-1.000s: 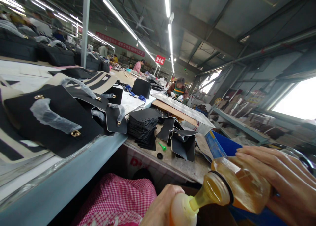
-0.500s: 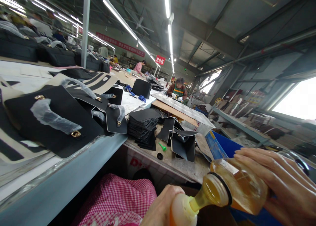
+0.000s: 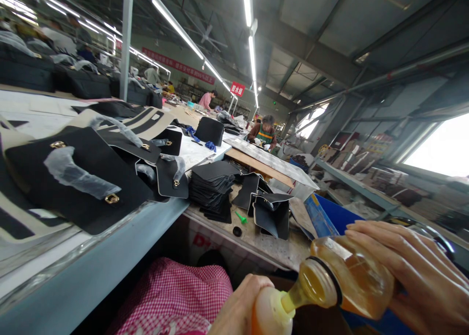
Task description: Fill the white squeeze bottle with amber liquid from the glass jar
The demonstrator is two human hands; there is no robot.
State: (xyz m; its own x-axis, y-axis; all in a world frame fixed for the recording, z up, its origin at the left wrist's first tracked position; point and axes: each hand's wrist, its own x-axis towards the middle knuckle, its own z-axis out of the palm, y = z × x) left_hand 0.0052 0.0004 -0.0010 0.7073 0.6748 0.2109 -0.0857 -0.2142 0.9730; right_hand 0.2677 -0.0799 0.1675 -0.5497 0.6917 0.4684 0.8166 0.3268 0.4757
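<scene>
My right hand is wrapped over a clear jar of amber liquid, tipped on its side with the mouth to the left. A thick amber stream runs from the mouth into a small pale squeeze bottle at the bottom edge. My left hand grips that small bottle from the left; only part of the hand shows. A pink checked cloth lies just left of it, low in the frame.
A stack of black cut pieces and loose black panels sit on the worn bench, with a green nozzle and a black cap. Black bag flaps with gold clasps lie on the raised conveyor. Other people work far back.
The jar and my right hand have drifted slightly left and down while the liquid keeps pouring. My left hand and the small bottle have stayed in place.
</scene>
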